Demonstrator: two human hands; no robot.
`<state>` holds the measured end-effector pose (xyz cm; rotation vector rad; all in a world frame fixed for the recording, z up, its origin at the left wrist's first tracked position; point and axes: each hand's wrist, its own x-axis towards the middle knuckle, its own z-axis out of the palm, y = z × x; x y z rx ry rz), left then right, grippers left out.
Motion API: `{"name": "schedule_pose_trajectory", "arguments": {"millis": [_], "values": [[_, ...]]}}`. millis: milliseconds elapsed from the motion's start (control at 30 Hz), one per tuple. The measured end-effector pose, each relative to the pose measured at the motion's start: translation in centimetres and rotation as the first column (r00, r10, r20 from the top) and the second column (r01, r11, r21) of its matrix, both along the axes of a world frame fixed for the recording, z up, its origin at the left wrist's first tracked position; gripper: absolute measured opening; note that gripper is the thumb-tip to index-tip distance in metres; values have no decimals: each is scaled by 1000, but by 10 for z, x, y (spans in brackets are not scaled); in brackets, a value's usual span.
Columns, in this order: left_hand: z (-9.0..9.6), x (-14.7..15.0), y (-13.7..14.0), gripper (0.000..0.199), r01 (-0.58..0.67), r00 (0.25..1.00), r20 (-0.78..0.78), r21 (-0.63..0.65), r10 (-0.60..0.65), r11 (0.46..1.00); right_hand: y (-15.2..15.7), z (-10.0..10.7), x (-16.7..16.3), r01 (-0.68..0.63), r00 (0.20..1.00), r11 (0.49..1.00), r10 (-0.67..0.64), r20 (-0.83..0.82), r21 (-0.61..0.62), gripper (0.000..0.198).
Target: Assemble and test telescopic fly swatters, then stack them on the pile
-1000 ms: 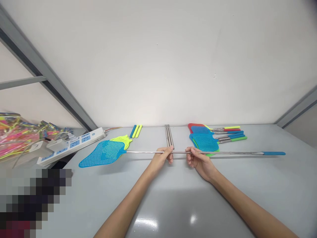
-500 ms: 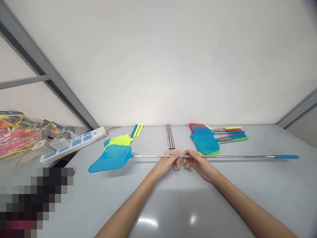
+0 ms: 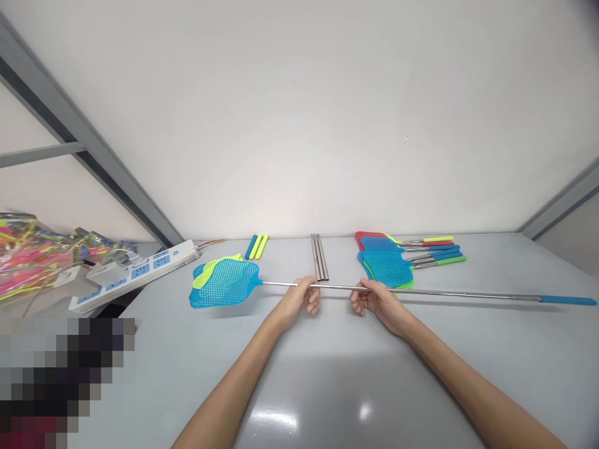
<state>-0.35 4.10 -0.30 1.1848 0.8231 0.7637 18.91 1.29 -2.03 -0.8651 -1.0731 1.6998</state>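
Note:
A long fly swatter [image 3: 435, 292] with a blue mesh head, an extended thin metal rod and a blue grip spans the table from left to right. My left hand [image 3: 298, 298] is closed around the rod on the side nearer the head. Farther right, my right hand [image 3: 377, 300] grips the same rod, thumb along it. The swatter's head hangs over a yellow mesh swatter head [image 3: 206, 275] lying on the table, hiding much of it. Behind the rod, between my hands, lie several bare metal tubes [image 3: 320, 257].
Two yellow grips and a blue grip [image 3: 256, 247] lie at the back left. Several finished-looking swatters [image 3: 386, 268] in red, blue and green are stacked at the back right. At left are a white power strip [image 3: 140, 274] and plastic-wrapped colourful items [image 3: 37, 255]. A wall [image 3: 299, 125] stands behind.
My hands have moved apart along the rod, the left one going left. The swatter has shifted right and tilted, its head end higher in view and its grip nearer the right edge.

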Motion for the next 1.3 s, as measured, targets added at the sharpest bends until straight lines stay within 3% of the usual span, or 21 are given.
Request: {"name": "schedule_pose_trajectory", "arguments": {"millis": [100,233,900,1300], "values": [[-1,6,-8,45,149,989,14,-72,-149,986,-1,1,1,-56,998,998,55,18,36,44],[-2,7,-10,46,216,976,50,-106,-212,971,-1,2,2,-98,995,995,97,25,32,44],[-5,11,-14,47,258,965,76,-123,-250,958,-8,0,-9,-122,992,992,121,15,35,43],[-11,18,-20,49,305,952,86,-154,-294,940,-12,0,-14,-162,986,986,163,20,-47,44]]}}
